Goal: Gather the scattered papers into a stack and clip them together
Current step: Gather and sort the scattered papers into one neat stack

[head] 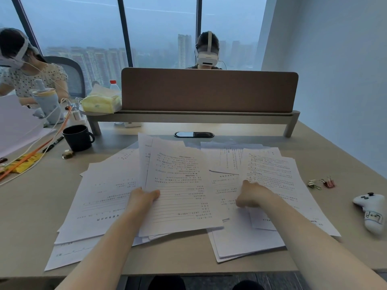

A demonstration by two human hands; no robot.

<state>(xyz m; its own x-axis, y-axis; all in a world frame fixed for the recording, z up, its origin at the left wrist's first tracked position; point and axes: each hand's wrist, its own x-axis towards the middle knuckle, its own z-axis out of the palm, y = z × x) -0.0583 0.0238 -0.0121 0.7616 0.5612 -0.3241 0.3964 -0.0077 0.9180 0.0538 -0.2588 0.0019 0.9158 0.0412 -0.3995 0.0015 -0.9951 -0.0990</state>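
Note:
Several printed white papers (100, 197) lie scattered and overlapping across the desk in front of me. My left hand (142, 198) grips the left edge of a small bunch of sheets (182, 185), raised a little over the others, thumb on top. My right hand (253, 195) pinches the left edge of a printed sheet (280, 178) on the right side of the spread. More sheets (240, 241) lie flat under my right forearm. Binder clips (322, 183), gold and pink, sit on the desk to the right of the papers, apart from both hands.
A white game controller (370, 212) rests at the right edge. A black mug (77, 137), a pen and orange cables sit at the left. A brown divider (209, 91) stands behind the papers. Two people wearing headsets sit across and to the left.

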